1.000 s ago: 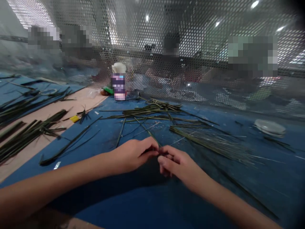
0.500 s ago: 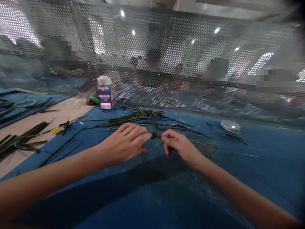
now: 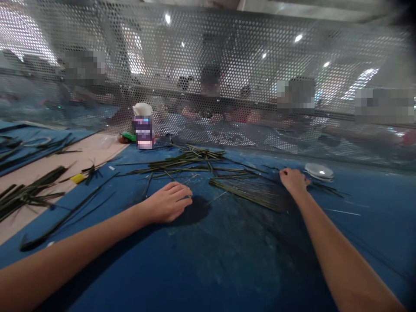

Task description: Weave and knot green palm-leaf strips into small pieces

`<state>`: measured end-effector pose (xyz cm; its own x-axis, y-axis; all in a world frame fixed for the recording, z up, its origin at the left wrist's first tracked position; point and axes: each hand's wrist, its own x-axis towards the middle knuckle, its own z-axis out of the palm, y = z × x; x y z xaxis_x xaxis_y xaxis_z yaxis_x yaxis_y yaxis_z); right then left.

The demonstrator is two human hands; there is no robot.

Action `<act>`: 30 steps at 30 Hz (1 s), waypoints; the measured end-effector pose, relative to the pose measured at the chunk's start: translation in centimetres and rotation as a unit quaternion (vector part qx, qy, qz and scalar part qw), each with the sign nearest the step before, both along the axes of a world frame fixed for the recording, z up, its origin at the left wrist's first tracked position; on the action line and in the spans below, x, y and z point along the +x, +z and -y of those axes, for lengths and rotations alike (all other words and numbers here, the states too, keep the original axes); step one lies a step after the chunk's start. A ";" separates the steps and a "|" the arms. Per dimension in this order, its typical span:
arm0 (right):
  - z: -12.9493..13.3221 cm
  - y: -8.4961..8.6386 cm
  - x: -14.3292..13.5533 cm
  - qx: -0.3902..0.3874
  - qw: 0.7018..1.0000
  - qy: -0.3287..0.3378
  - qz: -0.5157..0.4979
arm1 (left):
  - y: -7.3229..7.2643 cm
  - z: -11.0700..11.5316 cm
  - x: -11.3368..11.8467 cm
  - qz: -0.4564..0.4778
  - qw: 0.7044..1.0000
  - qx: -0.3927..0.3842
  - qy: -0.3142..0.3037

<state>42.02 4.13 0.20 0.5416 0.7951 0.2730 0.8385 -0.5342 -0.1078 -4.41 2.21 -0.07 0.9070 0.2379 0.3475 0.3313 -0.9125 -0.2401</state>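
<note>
Curling loosely over the bench (image 3: pixel 208 268), the left hand (image 3: pixel 170 202) hides any grip; the green bundle (image 3: pixel 245 193) lies apart, right of its fingers. Farther out, the right hand (image 3: pixel 294 181) bunches its fingers, contents unclear, past the bundle's right end, beside a white dish (image 3: pixel 318 170).

A tall grey metal screen (image 3: pixel 247 65), punched all over with small round holes, runs across the room. In front of the screen stretches a blue tabletop (image 3: pixel 227 268), crossed by a pale pink strip (image 3: pixel 97 145) toward the screen's left part. White lamps (image 3: pixel 298 38) glow through the screen, and a pale ceiling (image 3: pixel 312 9) shows above its right half.
</note>
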 end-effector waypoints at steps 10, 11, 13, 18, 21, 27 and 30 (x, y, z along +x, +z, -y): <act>0.0 2.1 -0.8 -0.057 0.996 -0.055 0.036 | 0.0 -0.4 0.0 0.014 0.995 -0.061 0.079; 0.1 3.3 -1.1 -0.057 0.997 -0.038 0.032 | 0.0 -0.3 0.0 0.014 0.995 -0.058 0.082; 0.5 5.7 -2.1 -0.063 0.997 0.032 0.015 | -0.2 -0.3 0.1 0.013 0.994 -0.053 0.093; 2.1 7.2 -7.9 -0.071 0.959 0.274 -0.004 | 0.1 -0.6 -0.2 0.013 0.989 -0.034 0.141; 3.7 4.1 -11.7 -0.099 0.929 0.356 0.001 | 1.0 -1.1 -0.9 0.003 0.987 -0.029 0.156; 5.9 -0.5 -14.2 -0.070 0.933 0.345 0.075 | 1.0 -4.8 -1.6 -0.011 0.972 -0.044 0.231; 6.1 -0.5 -14.0 -0.055 0.933 0.338 0.105 | 0.1 -7.9 -1.4 -0.022 0.960 -0.076 0.269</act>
<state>28.02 -2.00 -0.34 -0.1516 0.9650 0.2139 0.9843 0.1276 0.1218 -5.85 10.12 0.07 0.6515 0.7214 0.2348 0.7572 -0.6376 -0.1420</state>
